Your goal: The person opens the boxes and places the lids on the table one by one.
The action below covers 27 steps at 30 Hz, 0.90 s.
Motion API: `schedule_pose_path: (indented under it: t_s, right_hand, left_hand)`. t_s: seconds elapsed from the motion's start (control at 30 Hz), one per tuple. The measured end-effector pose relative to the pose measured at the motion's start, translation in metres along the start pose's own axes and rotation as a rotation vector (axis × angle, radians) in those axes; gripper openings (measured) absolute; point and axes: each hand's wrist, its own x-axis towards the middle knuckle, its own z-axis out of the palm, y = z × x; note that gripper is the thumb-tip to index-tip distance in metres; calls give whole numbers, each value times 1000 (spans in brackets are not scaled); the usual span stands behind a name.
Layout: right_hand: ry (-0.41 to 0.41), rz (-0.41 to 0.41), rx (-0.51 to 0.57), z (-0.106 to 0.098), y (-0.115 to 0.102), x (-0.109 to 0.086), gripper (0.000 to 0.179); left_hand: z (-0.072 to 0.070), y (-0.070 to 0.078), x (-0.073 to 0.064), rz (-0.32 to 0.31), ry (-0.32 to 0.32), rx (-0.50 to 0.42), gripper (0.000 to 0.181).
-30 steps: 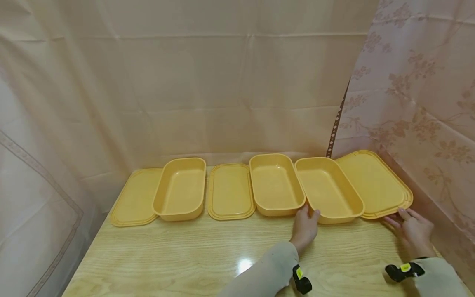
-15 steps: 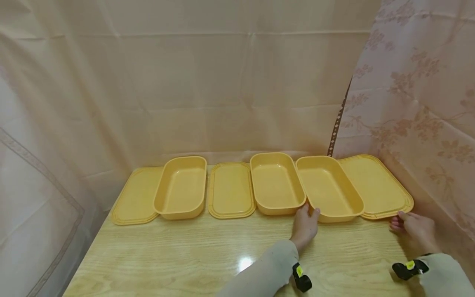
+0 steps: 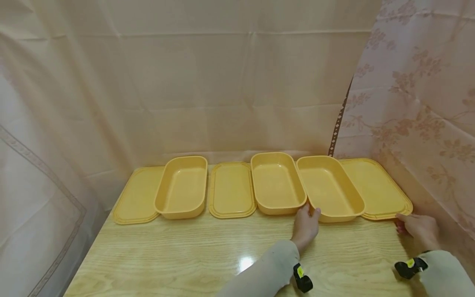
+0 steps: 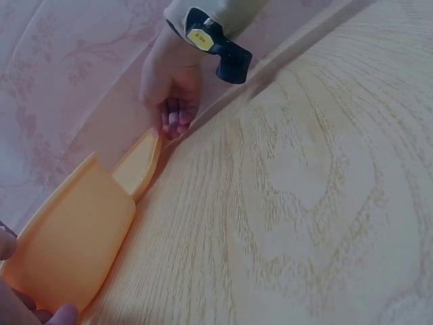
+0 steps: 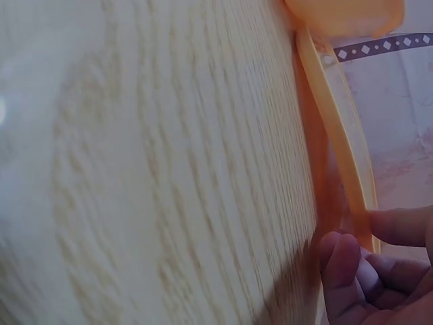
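My left hand (image 3: 306,227) holds the near left corner of a yellow plastic food container (image 3: 328,185), thumb at its front wall. In the left wrist view that container (image 4: 74,230) stands on the table, and only parts of my left fingers show. At the far right, my right hand (image 3: 419,229) pinches the near right corner of a flat yellow lid (image 3: 375,187). The right wrist view has the thumb against the edge of the lid (image 5: 338,135), with the other fingers curled below it. The lid's left side is hidden by the container.
Leftward along the back stand another yellow container (image 3: 278,181), a lid (image 3: 231,189), a third container (image 3: 182,185) and a lid (image 3: 139,196). All are on the wood-grain table (image 3: 178,255). A beige curtain (image 3: 222,82) hangs behind, and a floral curtain (image 3: 419,103) hangs close on the right.
The right lid has come lower and nearer, its far edge dropping beside the container. My right hand has shifted slightly right with it. My left hand and its container have stayed put.
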Motion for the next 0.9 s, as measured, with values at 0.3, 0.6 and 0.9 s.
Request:
schedule_pose_path:
  t_s: [0.3, 0.6, 0.9]
  right_hand:
    - [80, -58, -352, -3, 4, 3, 39]
    - [96, -91, -470, -4, 5, 4, 43]
    - [44, -61, -427, -5, 3, 4, 42]
  left_hand:
    - [0, 0, 1, 1, 5, -4, 53]
    - [-1, 1, 0, -6, 7, -25, 54]
    - [-1, 0, 2, -6, 7, -35, 54]
